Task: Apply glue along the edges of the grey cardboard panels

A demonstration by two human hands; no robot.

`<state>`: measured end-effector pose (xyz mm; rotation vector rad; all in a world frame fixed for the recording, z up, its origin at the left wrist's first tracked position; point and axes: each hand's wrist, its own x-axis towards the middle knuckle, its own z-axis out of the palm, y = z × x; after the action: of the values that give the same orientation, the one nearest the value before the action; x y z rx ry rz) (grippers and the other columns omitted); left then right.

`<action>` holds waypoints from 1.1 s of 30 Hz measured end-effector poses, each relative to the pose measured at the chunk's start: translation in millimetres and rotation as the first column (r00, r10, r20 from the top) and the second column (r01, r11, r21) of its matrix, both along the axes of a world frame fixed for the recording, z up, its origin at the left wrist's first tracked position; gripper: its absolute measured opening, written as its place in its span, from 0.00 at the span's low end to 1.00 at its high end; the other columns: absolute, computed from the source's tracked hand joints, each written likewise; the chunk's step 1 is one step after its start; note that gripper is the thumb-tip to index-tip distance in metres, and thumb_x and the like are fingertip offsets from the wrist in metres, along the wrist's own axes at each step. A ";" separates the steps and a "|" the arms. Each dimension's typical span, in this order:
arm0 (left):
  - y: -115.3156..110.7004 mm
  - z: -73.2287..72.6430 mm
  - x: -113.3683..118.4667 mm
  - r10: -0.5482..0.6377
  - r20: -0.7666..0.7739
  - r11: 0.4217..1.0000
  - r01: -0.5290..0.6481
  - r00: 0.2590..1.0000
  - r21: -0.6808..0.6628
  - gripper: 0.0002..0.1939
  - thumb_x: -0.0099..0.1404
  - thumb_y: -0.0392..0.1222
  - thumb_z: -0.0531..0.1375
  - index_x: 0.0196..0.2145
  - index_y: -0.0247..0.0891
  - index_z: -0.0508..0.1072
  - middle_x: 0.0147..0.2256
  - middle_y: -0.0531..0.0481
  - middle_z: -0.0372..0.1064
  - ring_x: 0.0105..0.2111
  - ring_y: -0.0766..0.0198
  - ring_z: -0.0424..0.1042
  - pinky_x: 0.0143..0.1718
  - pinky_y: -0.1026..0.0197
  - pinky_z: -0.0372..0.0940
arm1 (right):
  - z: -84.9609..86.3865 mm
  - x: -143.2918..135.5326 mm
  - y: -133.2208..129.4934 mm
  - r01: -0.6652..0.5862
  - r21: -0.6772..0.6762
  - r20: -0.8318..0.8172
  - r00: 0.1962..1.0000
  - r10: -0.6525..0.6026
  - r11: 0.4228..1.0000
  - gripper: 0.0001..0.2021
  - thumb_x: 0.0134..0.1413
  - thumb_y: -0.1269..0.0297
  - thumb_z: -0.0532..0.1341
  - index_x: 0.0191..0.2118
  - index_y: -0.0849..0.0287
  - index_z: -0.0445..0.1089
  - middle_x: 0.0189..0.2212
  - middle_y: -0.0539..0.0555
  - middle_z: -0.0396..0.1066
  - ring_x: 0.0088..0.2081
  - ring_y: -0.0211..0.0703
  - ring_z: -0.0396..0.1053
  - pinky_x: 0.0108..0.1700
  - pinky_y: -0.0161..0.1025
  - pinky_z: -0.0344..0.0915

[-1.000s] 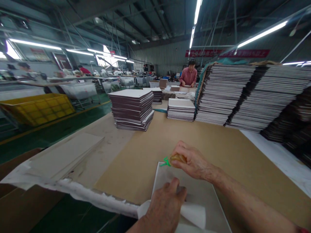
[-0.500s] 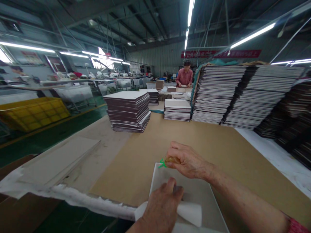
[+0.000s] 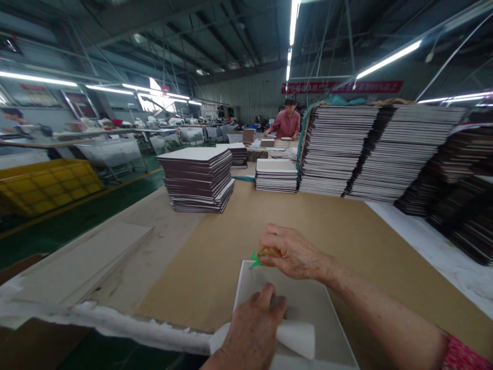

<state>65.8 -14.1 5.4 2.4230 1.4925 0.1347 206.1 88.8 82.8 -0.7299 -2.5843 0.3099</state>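
One brown-covered surface [image 3: 192, 288] spans the lower frame. A tall stack of boards [image 3: 339, 149] stands at upper right. A pale panel [image 3: 304, 295] lies flat at lower centre, beneath both hands. Left hand [image 3: 252, 321]: fingers bent over the panel's left part; whether it grips anything cannot be told. Right hand [image 3: 290, 252]: closed, over the panel's far end. A curled white sheet [image 3: 298, 336] shows beside the left hand; an amber-coloured tool [image 3: 269, 252] sits in the right hand's grasp, near a green piece [image 3: 254, 260] at the panel's upper-left corner.

Brown-papered worktop [image 3: 192, 277], open left of the grey rectangular board [image 3: 308, 300]; gap between dark-edged square stack [image 3: 188, 180] and low white-topped stack [image 3: 276, 177]; tall white-edged pile [image 3: 337, 146] blocks right rear.
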 end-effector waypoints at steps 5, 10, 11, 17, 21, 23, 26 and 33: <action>0.2 0.7 -0.5 -0.006 0.014 1.000 0.006 1.000 0.007 0.17 0.60 0.28 0.50 0.44 0.44 0.68 0.46 0.47 0.64 0.37 0.60 0.70 0.39 0.56 0.70 | -1.7 -3.4 -0.8 -0.003 -0.012 -0.008 1.000 0.003 1.000 0.06 0.56 0.67 0.64 0.31 0.57 0.66 0.31 0.47 0.61 0.34 0.37 0.62 0.36 0.34 0.57; 0.9 -1.6 -0.8 -0.006 0.004 1.000 0.006 1.000 0.007 0.18 0.61 0.29 0.50 0.45 0.45 0.68 0.47 0.47 0.64 0.39 0.59 0.70 0.39 0.57 0.69 | 0.0 1.7 3.0 0.019 -0.015 0.006 1.000 -0.018 1.000 0.08 0.55 0.67 0.64 0.29 0.57 0.64 0.30 0.46 0.60 0.33 0.36 0.61 0.34 0.34 0.55; 1.0 -2.0 -0.8 -0.004 -0.003 1.000 0.004 1.000 0.010 0.18 0.61 0.29 0.50 0.45 0.45 0.68 0.47 0.47 0.63 0.39 0.60 0.71 0.40 0.57 0.69 | 0.9 3.6 3.7 0.025 -0.017 0.013 1.000 -0.025 1.000 0.08 0.55 0.67 0.65 0.29 0.57 0.65 0.30 0.46 0.60 0.33 0.36 0.61 0.34 0.34 0.54; 0.4 1.1 -1.1 -0.020 -0.017 1.000 0.021 1.000 0.001 0.18 0.60 0.30 0.51 0.45 0.46 0.67 0.46 0.48 0.64 0.38 0.59 0.71 0.40 0.56 0.69 | 5.3 20.1 4.1 0.069 -0.050 0.038 0.997 -0.067 0.996 0.07 0.53 0.67 0.65 0.30 0.57 0.65 0.30 0.46 0.62 0.33 0.37 0.62 0.34 0.34 0.53; 0.3 2.1 0.0 -0.008 -0.032 1.000 0.008 0.999 -0.006 0.19 0.59 0.29 0.51 0.46 0.46 0.67 0.47 0.48 0.63 0.39 0.58 0.71 0.41 0.55 0.69 | 5.9 38.3 2.3 0.105 -0.086 0.035 0.994 -0.103 0.991 0.04 0.54 0.68 0.64 0.31 0.57 0.67 0.30 0.47 0.62 0.32 0.36 0.61 0.33 0.34 0.53; 0.3 1.7 0.7 0.000 -0.041 1.000 -0.001 0.999 -0.005 0.21 0.60 0.29 0.50 0.47 0.47 0.66 0.48 0.47 0.62 0.40 0.58 0.71 0.40 0.54 0.70 | 5.2 48.8 1.3 0.128 -0.098 0.030 0.992 -0.126 0.987 0.04 0.56 0.67 0.63 0.31 0.57 0.67 0.30 0.47 0.62 0.31 0.37 0.61 0.33 0.34 0.53; 0.1 1.7 1.1 0.000 -0.048 1.000 0.000 0.999 -0.011 0.20 0.61 0.29 0.49 0.47 0.48 0.66 0.47 0.48 0.62 0.38 0.59 0.71 0.39 0.55 0.69 | 2.6 64.9 0.4 0.160 -0.111 0.024 0.987 -0.159 0.981 0.04 0.57 0.66 0.62 0.32 0.57 0.68 0.30 0.47 0.62 0.32 0.38 0.61 0.33 0.35 0.53; 0.7 1.6 -0.1 -0.008 -0.059 1.000 0.007 0.998 -0.013 0.23 0.59 0.28 0.49 0.49 0.47 0.66 0.48 0.47 0.61 0.39 0.59 0.70 0.42 0.53 0.69 | -4.2 105.0 -4.5 0.273 -0.151 0.026 0.962 -0.272 0.950 0.04 0.58 0.64 0.61 0.32 0.56 0.68 0.30 0.47 0.64 0.32 0.38 0.63 0.33 0.36 0.54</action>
<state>65.6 -13.4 7.0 2.4424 1.5044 0.0516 311.1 84.3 78.6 -1.1299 -2.4411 0.4216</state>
